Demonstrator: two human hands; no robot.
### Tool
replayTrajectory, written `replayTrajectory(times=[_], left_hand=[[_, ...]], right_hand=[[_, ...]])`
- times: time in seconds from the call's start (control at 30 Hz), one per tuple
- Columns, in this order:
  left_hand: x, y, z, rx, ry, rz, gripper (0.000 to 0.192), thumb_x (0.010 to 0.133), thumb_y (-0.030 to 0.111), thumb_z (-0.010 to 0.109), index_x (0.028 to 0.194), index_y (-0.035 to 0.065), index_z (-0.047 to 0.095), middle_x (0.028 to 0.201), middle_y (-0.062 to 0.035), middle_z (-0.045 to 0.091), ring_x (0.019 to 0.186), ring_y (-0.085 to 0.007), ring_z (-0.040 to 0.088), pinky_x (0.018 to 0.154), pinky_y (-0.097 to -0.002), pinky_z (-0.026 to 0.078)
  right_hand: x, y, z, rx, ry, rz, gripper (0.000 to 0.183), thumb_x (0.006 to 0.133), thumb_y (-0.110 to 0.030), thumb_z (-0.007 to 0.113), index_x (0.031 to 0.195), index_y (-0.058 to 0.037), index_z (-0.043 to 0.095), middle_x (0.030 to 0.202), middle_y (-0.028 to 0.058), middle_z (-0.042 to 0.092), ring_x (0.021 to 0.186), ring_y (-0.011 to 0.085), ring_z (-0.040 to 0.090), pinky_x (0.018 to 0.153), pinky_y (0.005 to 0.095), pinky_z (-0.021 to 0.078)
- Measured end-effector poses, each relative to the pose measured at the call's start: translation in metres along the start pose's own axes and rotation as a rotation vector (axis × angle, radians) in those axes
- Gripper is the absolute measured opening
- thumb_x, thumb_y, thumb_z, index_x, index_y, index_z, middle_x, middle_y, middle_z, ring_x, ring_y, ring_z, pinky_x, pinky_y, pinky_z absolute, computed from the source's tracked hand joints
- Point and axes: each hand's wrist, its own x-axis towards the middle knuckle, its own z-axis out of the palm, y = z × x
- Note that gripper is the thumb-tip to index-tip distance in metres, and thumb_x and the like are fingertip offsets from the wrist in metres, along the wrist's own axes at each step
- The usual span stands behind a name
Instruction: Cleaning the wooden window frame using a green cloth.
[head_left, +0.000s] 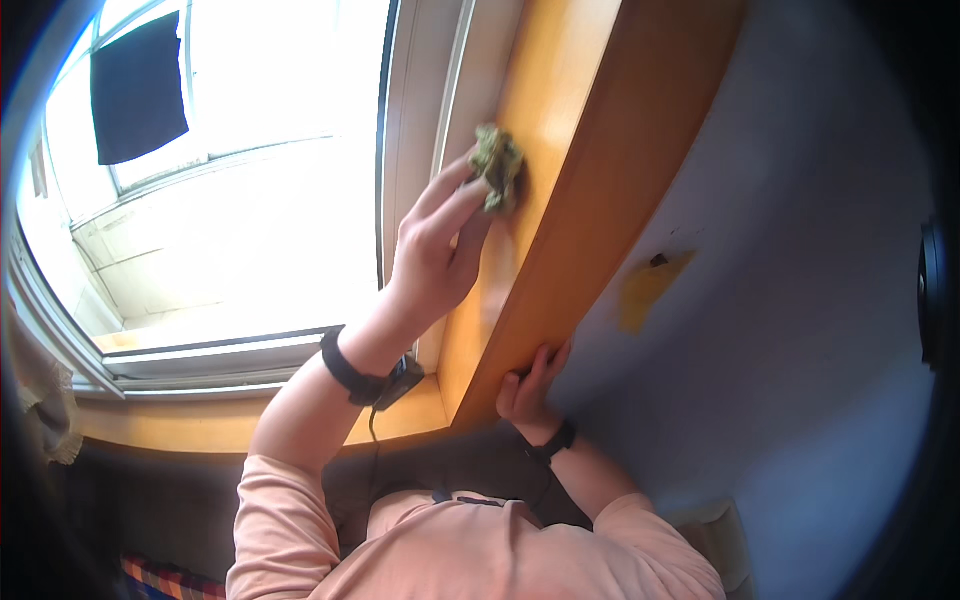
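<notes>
A crumpled green cloth is pinched in the fingers of my left hand, which is raised and presses it on the inner face of the orange-brown wooden window frame. Lower down, my right hand rests against the outer face of the same frame, near its lower corner, with its fingers apart and nothing seen in it. Both wrists wear black bands. A small black device with a cable is at the left wrist, above the wooden sill.
The window's white sliding frame stands at the left, with a dark cloth hanging beyond the glass. A lace-edged curtain is at the far left. Yellow tape sticks to the wall at the right. A round black object juts in at the right edge.
</notes>
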Motion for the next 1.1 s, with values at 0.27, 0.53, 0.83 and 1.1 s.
replayTrajectory(times=[0.27, 0.53, 0.83, 1.1], left_hand=[[0.033, 0.004, -0.005, -0.098, -0.042, 0.079, 0.031, 0.090, -0.014, 0.055, 0.119, -0.0058, 0.064, 0.147, -0.0287, 0.051, 0.115, -0.0414, 0.067, 0.087, -0.0349, 0.056], [0.097, 0.020, -0.004, -0.108, -0.022, 0.223, 0.036, 0.089, -0.008, 0.063, 0.124, 0.0027, 0.066, 0.151, -0.0224, 0.049, 0.126, -0.0427, 0.058, 0.096, -0.0391, 0.055], [-0.025, 0.006, -0.031, -0.103, -0.266, 0.104, 0.045, 0.085, -0.011, 0.063, 0.128, 0.0039, 0.066, 0.148, -0.0223, 0.051, 0.135, -0.0424, 0.051, 0.111, -0.0452, 0.047], [0.009, -0.047, -0.051, 0.057, 0.074, 0.082, 0.041, 0.089, -0.008, 0.064, 0.126, 0.0081, 0.069, 0.140, -0.0208, 0.059, 0.123, -0.0402, 0.062, 0.096, -0.0413, 0.057]], right_hand=[[-0.008, 0.003, 0.005, -0.089, 0.015, 0.036, 0.067, 0.104, -0.036, 0.043, 0.155, 0.0032, 0.026, 0.157, 0.0432, 0.009, 0.143, 0.0597, 0.024, 0.115, 0.0625, 0.0257], [-0.018, -0.005, 0.004, -0.078, -0.024, 0.090, 0.072, 0.106, -0.042, 0.038, 0.160, 0.0008, 0.015, 0.160, 0.0405, 0.002, 0.148, 0.0566, 0.014, 0.120, 0.0613, 0.0150], [-0.032, -0.007, 0.001, -0.174, -0.091, 0.160, 0.074, 0.107, -0.040, 0.035, 0.160, 0.0044, 0.008, 0.162, 0.0383, -0.002, 0.151, 0.0533, 0.006, 0.122, 0.0598, 0.0089], [-0.038, -0.003, 0.006, -0.268, -0.018, 0.133, 0.072, 0.107, -0.038, 0.031, 0.159, 0.0063, 0.011, 0.161, 0.0395, 0.004, 0.149, 0.0545, 0.014, 0.121, 0.0600, 0.0116]])
